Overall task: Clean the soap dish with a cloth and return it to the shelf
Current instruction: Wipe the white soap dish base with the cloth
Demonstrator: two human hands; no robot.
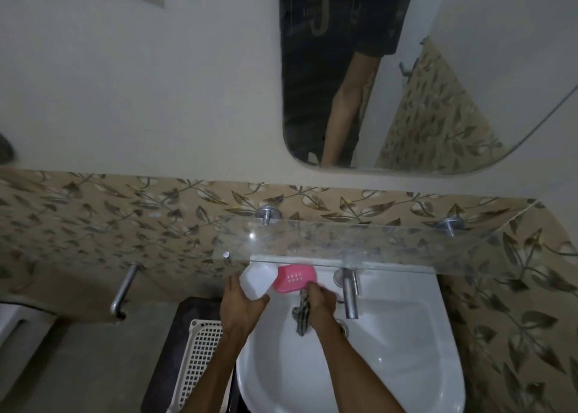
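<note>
Pink soap dish tray (294,278) and striped cloth (302,311) in our right hand (320,301); left hand (242,306) grips white lid (258,279), both just under glass shelf (375,243) edge, over sink (391,365).

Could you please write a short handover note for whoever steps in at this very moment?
Left hand: holds the white lid of the soap dish, over the sink's back-left edge.
Right hand: fingers grip the striped cloth and hold the pink soap dish tray beside the lid, left of the tap.
Glass shelf is just above both hands; neither part rests on it.
Done: the dish is off the shelf, its two parts separated, with the cloth in hand.
Left: finish wiping both parts, close the dish, set it back on the shelf. How clean it is cannot be judged.
</note>
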